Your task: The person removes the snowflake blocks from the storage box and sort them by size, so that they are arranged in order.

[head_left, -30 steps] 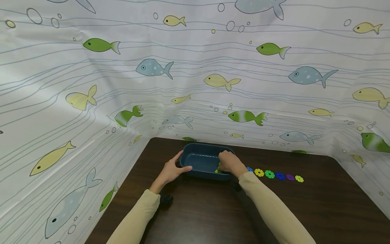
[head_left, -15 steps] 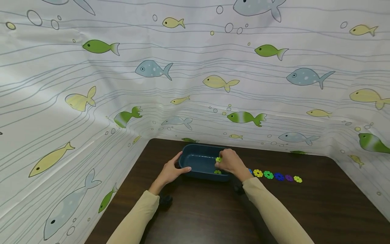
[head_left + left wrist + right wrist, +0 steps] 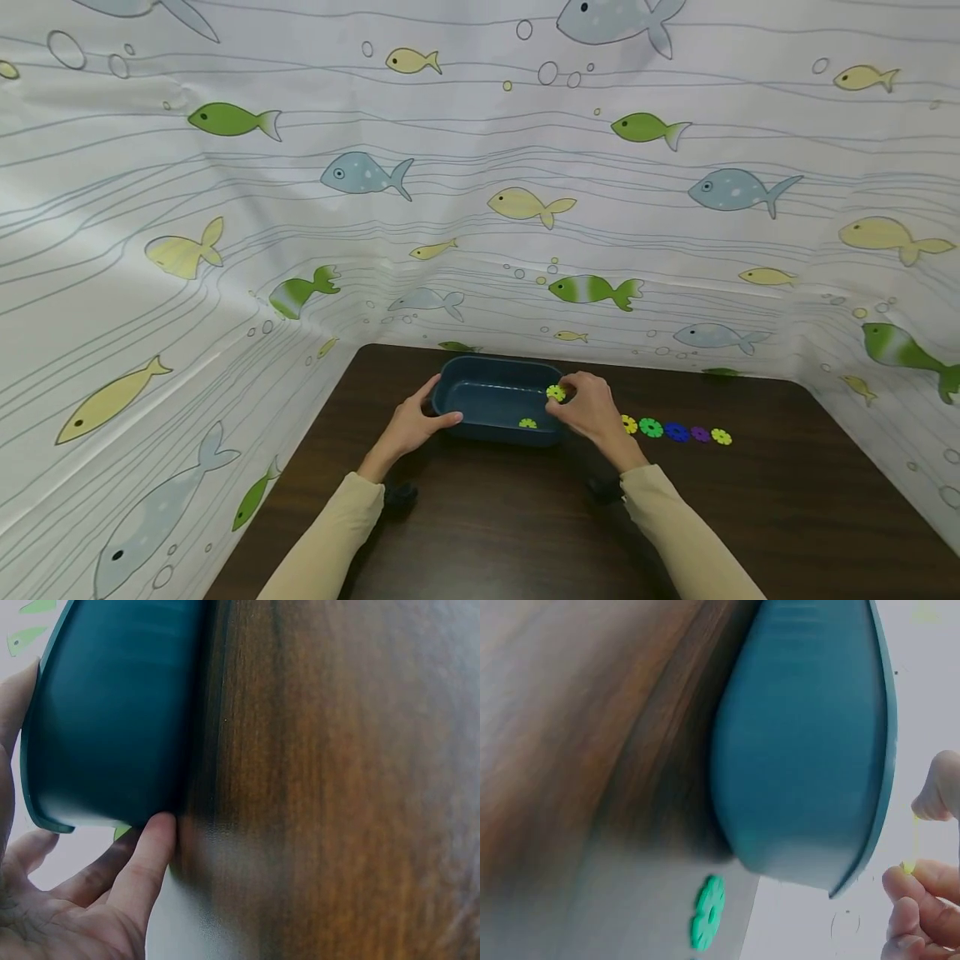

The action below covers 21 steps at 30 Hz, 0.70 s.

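A dark blue plastic basin (image 3: 483, 402) stands on the dark wood table. My left hand (image 3: 408, 427) holds its left end, thumb on the near rim and fingers around the end wall (image 3: 112, 720). Between thumb and fingertips my right hand (image 3: 594, 408) pinches a yellow-green flower-shaped plastic disc (image 3: 556, 392), raised at the basin's right rim. The right wrist view has this disc (image 3: 908, 866) edge-on, beyond the basin's wall (image 3: 802, 750). A second yellow-green disc (image 3: 528, 423) lies inside the basin, near its front wall.
Right of the basin, notched discs lie in a row: yellow (image 3: 628, 424), partly behind the right hand, then green (image 3: 651, 427), blue (image 3: 677, 432), purple (image 3: 700, 434) and yellow-green (image 3: 721, 436). A fish-patterned white sheet (image 3: 465, 117) walls the table's back and sides.
My right hand has come up out of the basin and moved right to its rim, carrying the yellow-green disc. The left hand stays on the basin's left end. The head view has shifted slightly.
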### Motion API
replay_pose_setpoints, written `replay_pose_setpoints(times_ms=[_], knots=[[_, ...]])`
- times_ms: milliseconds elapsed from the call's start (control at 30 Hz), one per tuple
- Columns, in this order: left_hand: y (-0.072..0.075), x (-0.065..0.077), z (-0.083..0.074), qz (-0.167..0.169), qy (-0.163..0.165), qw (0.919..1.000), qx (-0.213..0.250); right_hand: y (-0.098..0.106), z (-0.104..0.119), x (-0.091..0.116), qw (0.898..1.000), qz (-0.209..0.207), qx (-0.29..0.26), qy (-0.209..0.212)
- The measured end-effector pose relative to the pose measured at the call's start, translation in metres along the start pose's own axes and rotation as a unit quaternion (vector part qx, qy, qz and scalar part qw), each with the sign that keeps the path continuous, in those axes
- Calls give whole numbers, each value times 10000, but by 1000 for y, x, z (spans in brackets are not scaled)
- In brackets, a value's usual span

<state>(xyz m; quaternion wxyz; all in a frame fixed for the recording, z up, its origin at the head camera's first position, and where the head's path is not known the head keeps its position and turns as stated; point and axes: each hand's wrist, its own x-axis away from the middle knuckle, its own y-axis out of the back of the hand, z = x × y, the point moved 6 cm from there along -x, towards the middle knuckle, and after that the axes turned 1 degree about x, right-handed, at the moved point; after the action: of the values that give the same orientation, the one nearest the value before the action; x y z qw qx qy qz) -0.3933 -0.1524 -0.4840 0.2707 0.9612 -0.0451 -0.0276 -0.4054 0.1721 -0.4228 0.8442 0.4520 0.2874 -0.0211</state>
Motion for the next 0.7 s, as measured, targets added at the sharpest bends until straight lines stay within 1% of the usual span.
replay_pose_setpoints(times_ms=[300, 533, 700], knots=[[-1, 0, -1, 22, 31, 10000, -65, 30, -34, 23, 9980, -508, 1, -386], [-1, -1, 1, 33, 35, 9999, -118, 58, -66, 42, 9955, -546, 87, -763], [-2, -2, 2, 21, 59, 9999, -119, 79, -87, 57, 9939, -646, 301, -845]])
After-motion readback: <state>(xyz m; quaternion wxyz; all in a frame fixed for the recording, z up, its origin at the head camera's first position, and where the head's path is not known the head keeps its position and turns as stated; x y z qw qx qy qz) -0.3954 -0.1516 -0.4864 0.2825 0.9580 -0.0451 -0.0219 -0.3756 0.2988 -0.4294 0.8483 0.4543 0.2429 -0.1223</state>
